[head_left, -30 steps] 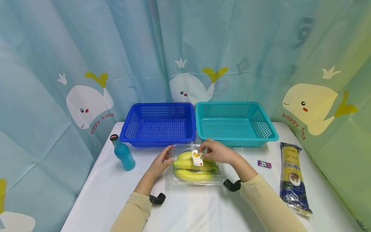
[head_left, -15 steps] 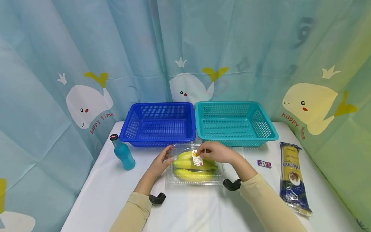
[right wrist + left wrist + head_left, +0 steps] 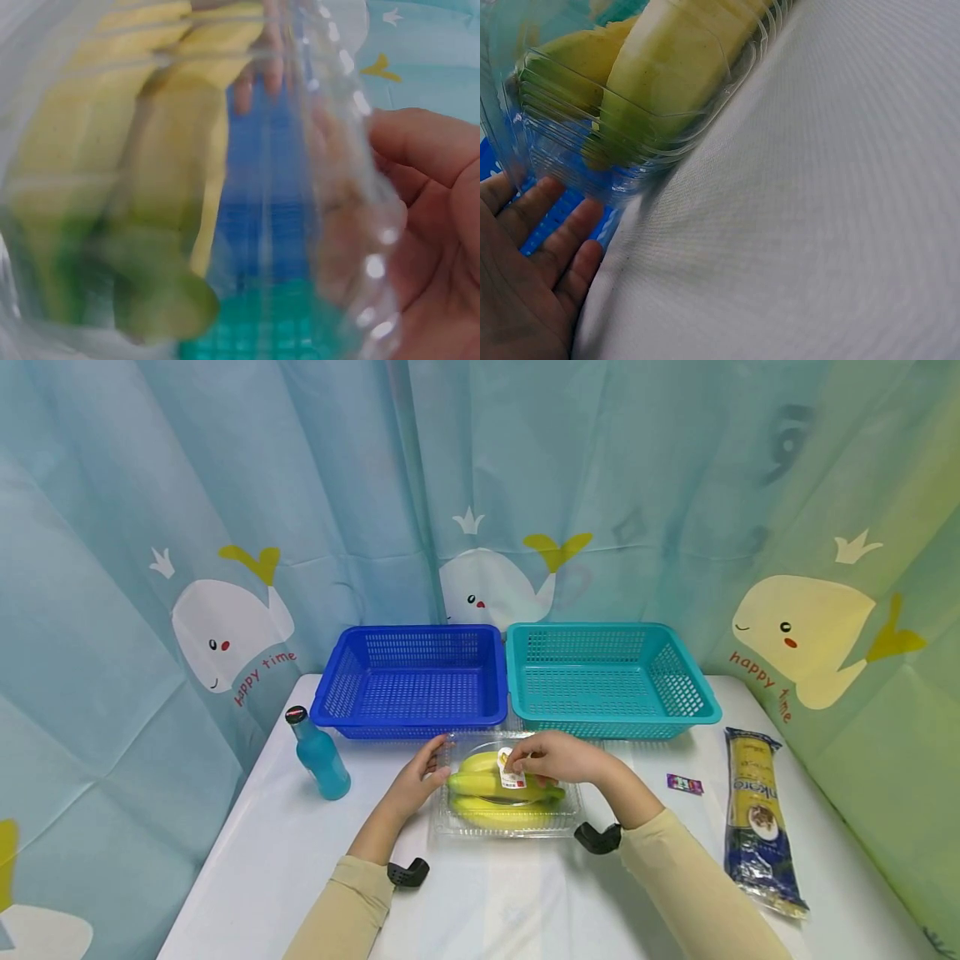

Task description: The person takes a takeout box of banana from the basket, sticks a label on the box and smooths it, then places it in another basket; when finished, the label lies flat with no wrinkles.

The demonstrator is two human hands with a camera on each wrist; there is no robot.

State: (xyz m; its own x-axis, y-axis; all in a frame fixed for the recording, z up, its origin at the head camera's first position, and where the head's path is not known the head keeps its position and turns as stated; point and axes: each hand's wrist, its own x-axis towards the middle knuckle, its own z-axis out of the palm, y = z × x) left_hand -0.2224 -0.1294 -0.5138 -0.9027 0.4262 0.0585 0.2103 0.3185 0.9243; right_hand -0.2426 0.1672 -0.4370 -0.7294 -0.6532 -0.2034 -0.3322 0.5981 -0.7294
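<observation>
Head view: the clear box (image 3: 498,833) of bananas (image 3: 504,816) sits on the table (image 3: 483,893), just in front of the blue basket (image 3: 408,723) and the teal basket (image 3: 622,722). The left hand (image 3: 410,785), fingers extended, touches the box's left end. The right hand (image 3: 561,757) bends over the top, fingertips at the label (image 3: 514,779); whether they pinch it, I cannot tell. A bottle (image 3: 323,766) stands at left, near the blue basket.

Blue basket (image 3: 420,695) beside teal basket (image 3: 588,693), bottle (image 3: 322,763), purple packet (image 3: 685,784), long bag (image 3: 761,818), whale-print curtain (image 3: 330,485)
</observation>
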